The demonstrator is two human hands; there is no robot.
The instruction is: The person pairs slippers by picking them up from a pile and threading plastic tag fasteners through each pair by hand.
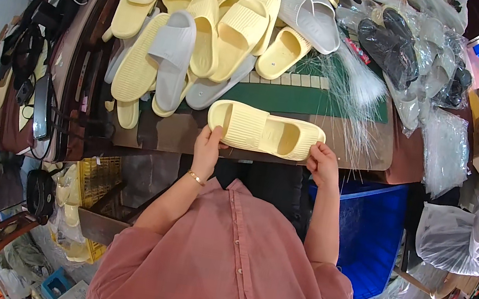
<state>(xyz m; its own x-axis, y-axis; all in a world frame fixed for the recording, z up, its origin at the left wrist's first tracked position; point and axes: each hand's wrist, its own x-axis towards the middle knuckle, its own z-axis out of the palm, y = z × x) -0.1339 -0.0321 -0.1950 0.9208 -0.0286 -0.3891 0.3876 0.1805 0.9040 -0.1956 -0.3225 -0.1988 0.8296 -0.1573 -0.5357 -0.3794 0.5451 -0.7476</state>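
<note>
A pair of pale yellow slide slippers (pixel 247 129) is held level at the table's near edge, the two pressed together lengthwise. My left hand (pixel 208 149) pinches the left end from below, thumb and fingers closed on it. At the other end, my right hand (pixel 323 165) grips the rim with its fingers closed. Just beyond them lies a heap of loose slippers, among them a yellow slide (pixel 241 32), a grey slide (pixel 171 56) and a ribbed yellow slide (pixel 139 60). To the right of the heap spreads a bundle of thin clear plastic fasteners (pixel 358 84).
Black slippers in clear bags (pixel 390 45) are piled at the far right, beside stacked plastic bags (pixel 444 149). A blue bin (pixel 374 235) stands below the table on my right. A yellow crate (pixel 98 176) is at lower left. Other people work on both sides.
</note>
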